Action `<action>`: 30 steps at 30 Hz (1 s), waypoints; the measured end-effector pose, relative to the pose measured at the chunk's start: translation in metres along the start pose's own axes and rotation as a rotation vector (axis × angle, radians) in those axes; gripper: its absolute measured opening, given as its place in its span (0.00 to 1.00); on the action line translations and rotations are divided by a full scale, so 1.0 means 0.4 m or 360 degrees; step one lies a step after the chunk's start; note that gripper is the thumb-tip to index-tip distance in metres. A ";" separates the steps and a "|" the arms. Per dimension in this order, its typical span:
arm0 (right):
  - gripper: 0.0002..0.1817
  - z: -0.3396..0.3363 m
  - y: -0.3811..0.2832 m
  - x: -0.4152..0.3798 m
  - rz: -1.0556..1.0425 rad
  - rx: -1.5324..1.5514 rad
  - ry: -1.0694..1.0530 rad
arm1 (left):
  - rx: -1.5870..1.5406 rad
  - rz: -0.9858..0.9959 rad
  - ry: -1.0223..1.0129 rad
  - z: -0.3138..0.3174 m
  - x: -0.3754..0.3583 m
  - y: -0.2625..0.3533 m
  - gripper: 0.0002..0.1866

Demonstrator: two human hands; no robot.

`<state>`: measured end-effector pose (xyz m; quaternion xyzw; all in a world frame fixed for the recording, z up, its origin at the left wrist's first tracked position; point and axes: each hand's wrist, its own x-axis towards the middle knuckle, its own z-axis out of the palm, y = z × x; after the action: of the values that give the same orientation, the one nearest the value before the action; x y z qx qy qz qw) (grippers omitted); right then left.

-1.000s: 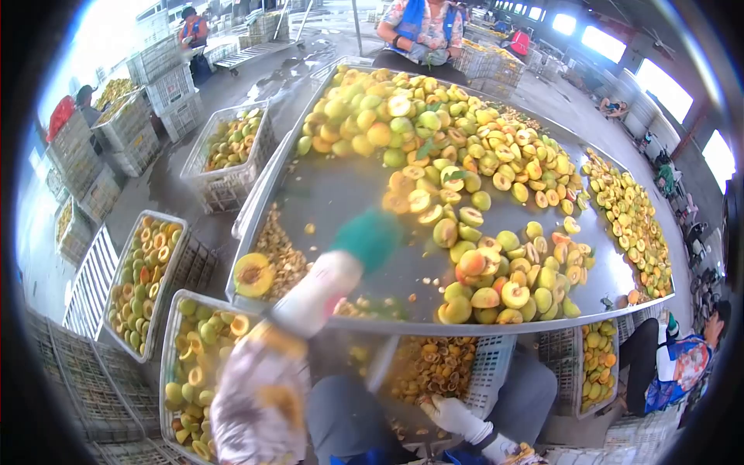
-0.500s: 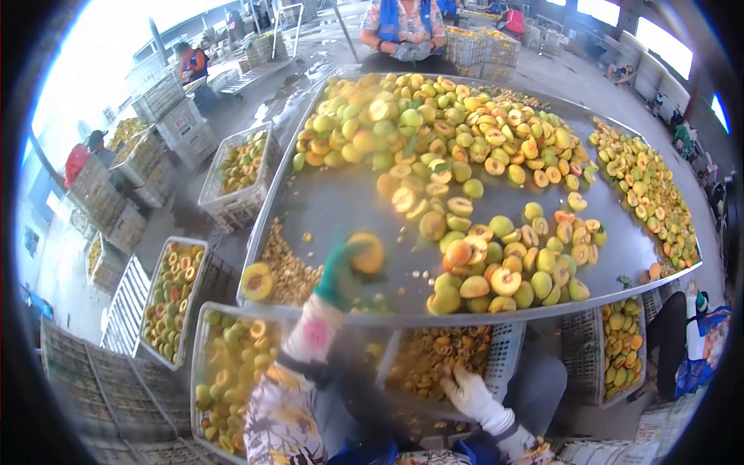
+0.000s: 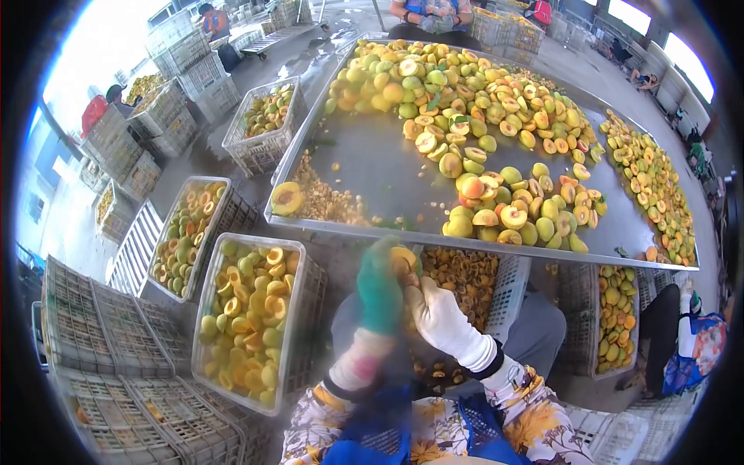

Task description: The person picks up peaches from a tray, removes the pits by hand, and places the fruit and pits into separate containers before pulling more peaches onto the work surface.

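Note:
My left hand, in a green glove, is closed around a yellow fruit half just below the metal table's near edge. Against that fruit, my right hand in a white glove has its fingers pinched together; whether they hold something is hidden. Beneath both hands sits a crate of brown fruit pits and scraps. On the metal table lie heaps of halved yellow-green fruit, a single half at the left corner and a pile of small pale kernels.
A crate of fruit halves stands left of my knees, another crate beyond it. Stacked empty crates are at far left. One more fruit crate is at right, beside a seated person. Another person sits across the table.
My left hand has come back from over the table with the fruit and now meets my right hand, which has risen from the scrap crate. The view has shifted downward.

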<state>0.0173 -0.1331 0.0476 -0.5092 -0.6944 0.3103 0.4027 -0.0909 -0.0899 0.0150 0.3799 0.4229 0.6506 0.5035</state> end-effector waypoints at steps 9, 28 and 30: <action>0.23 -0.007 0.067 -0.007 0.0329 0.0401 -0.0425 | 0.0301 -0.0265 -0.0393 -0.025 0.022 0.035 0.14; 0.23 -0.002 0.111 -0.102 0.1104 0.1088 -0.0427 | -0.0401 0.0077 0.0788 -0.205 0.092 -0.016 0.10; 0.18 -0.003 0.279 -0.135 0.0285 -0.0816 -0.0417 | 0.0234 0.0383 0.0836 -0.485 0.119 -0.058 0.07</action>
<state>0.0778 -0.1524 -0.0589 -0.6093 -0.7484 0.2221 0.1391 -0.2713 -0.0726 -0.0720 0.2813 0.5367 0.7493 0.2672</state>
